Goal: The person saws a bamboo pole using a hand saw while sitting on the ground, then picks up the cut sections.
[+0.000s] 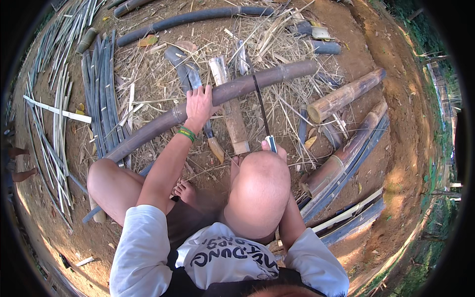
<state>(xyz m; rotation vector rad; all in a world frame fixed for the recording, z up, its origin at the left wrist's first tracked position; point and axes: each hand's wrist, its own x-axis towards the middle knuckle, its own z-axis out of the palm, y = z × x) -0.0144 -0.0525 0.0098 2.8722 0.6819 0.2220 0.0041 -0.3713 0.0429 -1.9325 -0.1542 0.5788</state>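
A long brown bamboo pole (237,88) slants across the ground in front of me. My left hand (199,106), with a green band at its wrist, is closed over the pole near one of its joints. Partly hidden behind my raised knee, my right hand (278,150) grips the pale, dark-striped handle of a saw (260,104). The saw's thin dark blade crosses the pole to the right of my left hand. Beneath the pole lies a pale wooden block (234,126). Beside it is a tool with a wooden handle (216,149), its upper part running under the pole.
Split bamboo strips (101,94) lie in bundles at the left. Straw-like shavings (143,69) cover the ground around the pole. Thick bamboo sections (346,96) rest at the right, and a dark curved pole (193,19) lies at the back. Another person's legs (22,163) show at the far left.
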